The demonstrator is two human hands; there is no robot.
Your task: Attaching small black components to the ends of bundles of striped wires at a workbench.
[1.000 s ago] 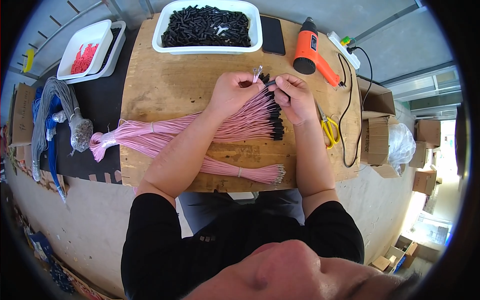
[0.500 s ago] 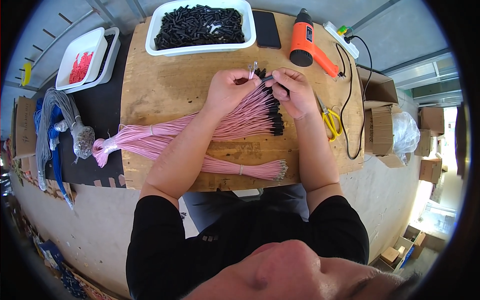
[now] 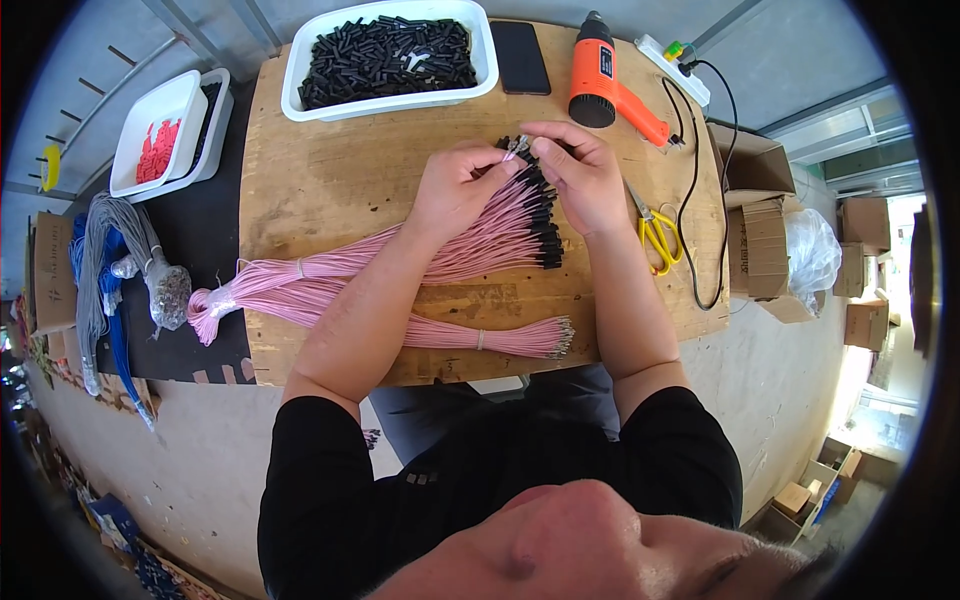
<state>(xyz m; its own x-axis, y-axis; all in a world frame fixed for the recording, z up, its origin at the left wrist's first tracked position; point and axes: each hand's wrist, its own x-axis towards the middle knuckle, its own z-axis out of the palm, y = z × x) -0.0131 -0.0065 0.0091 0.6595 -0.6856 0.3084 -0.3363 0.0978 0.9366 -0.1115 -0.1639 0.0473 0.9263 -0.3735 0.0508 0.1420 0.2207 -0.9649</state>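
Observation:
My left hand (image 3: pixel 460 188) is closed in a pinch on a few pink wires (image 3: pixel 510 156), their bare metal terminals (image 3: pixel 522 143) sticking up past the fingertips. Close by on the right, the thumb and forefinger of my right hand (image 3: pixel 585 182) meet around those terminals; a dark bit shows among its fingers, too small to make out. Under both hands lies a fanned bundle of pink wires (image 3: pixel 470 240), many ends capped with black sleeves (image 3: pixel 548 235). Nearer me, a second tied pink bundle (image 3: pixel 450 334) ends in uncapped metal terminals.
A white tub (image 3: pixel 390 108) of black sleeves stands at the back, beside a phone (image 3: pixel 525 58). An orange heat gun (image 3: pixel 598 75), a power strip (image 3: pixel 665 62) and yellow-handled scissors (image 3: pixel 658 240) lie right. Left are a tray (image 3: pixel 185 95) with red pieces and grey cables (image 3: pixel 105 225).
The black sleeve that my right fingers pinched at a wire end no longer shows there. Those fingers have moved slightly up and left onto the bare terminals. The view has shifted slightly.

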